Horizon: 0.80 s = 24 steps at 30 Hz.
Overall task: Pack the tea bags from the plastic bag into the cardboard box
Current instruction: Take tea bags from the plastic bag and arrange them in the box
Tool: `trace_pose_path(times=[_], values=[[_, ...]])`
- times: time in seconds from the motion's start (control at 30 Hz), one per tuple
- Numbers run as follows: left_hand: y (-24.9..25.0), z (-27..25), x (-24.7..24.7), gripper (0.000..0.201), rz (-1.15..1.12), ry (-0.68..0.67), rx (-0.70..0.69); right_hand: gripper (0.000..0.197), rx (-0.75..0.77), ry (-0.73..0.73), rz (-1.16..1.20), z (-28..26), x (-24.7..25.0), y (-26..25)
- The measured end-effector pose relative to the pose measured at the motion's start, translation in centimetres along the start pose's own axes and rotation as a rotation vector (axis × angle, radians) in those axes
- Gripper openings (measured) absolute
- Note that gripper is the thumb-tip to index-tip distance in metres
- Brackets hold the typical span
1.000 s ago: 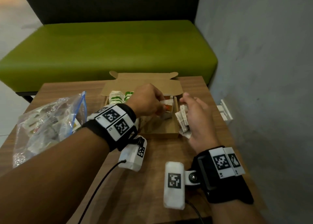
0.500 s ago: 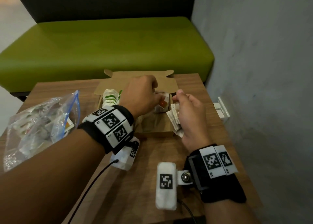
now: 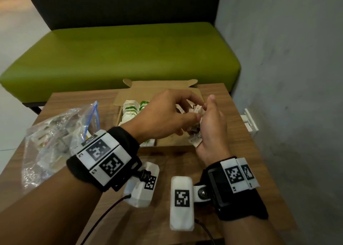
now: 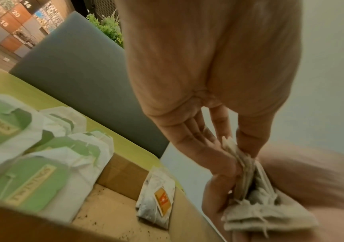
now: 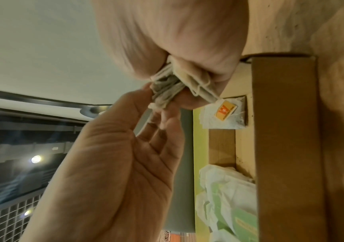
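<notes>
right hand (image 3: 209, 126) clutches a tea bag bundle (image 3: 194, 133), long axis running toward the cardboard box (image 3: 167, 142); left hand (image 3: 165, 115) fingertips pinch the bundle's far end.

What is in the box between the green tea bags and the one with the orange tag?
Only bare, crumb-speckled floor of the brown cardboard box, between the green-labelled tea bags and the orange-tagged tea bag; left wrist view.

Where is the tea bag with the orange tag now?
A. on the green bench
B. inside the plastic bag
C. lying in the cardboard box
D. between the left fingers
C: the orange-tagged tea bag lies on the floor of the cardboard box, apart from the bundle of tea bags that the right hand grips.
</notes>
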<state>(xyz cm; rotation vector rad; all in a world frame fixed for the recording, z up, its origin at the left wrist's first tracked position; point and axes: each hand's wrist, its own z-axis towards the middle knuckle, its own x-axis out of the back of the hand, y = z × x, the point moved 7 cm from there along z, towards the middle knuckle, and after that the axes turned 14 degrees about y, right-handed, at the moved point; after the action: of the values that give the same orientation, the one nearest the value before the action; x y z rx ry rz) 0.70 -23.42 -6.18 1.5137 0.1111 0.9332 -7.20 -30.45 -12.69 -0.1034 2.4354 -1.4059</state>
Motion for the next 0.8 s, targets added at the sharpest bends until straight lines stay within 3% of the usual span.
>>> trace_pose_path(times=[0.2, 0.37, 0.63, 0.73, 0.8], values=[[-0.5, 0.4, 1.2, 0.006, 0.025, 0.164, -0.052, 0.054, -0.040, -0.128, -0.012, -0.5, -1.1, 0.2], [-1.8, 0.5, 1.9, 0.006, -0.023, 0.270, -0.010, 0.057, -0.189, -0.230, 0.108, -0.7, -1.9, 1.0], [-1.8, 0.2, 2.4, 0.009, -0.421, 0.292, 0.157, 0.047, -0.345, -0.369, 0.315, -1.5, -2.6, 0.8], [-2.0, 0.1, 3.1, 0.020, -0.446, 0.317, 0.174, 0.045, -0.352, -0.332, 0.332, -1.2, -2.3, 0.8], [-2.2, 0.0, 3.4, 0.026, -0.427, 0.320, 0.172, 0.030, -0.326, -0.284, 0.315, -0.8, -2.0, 0.8]])
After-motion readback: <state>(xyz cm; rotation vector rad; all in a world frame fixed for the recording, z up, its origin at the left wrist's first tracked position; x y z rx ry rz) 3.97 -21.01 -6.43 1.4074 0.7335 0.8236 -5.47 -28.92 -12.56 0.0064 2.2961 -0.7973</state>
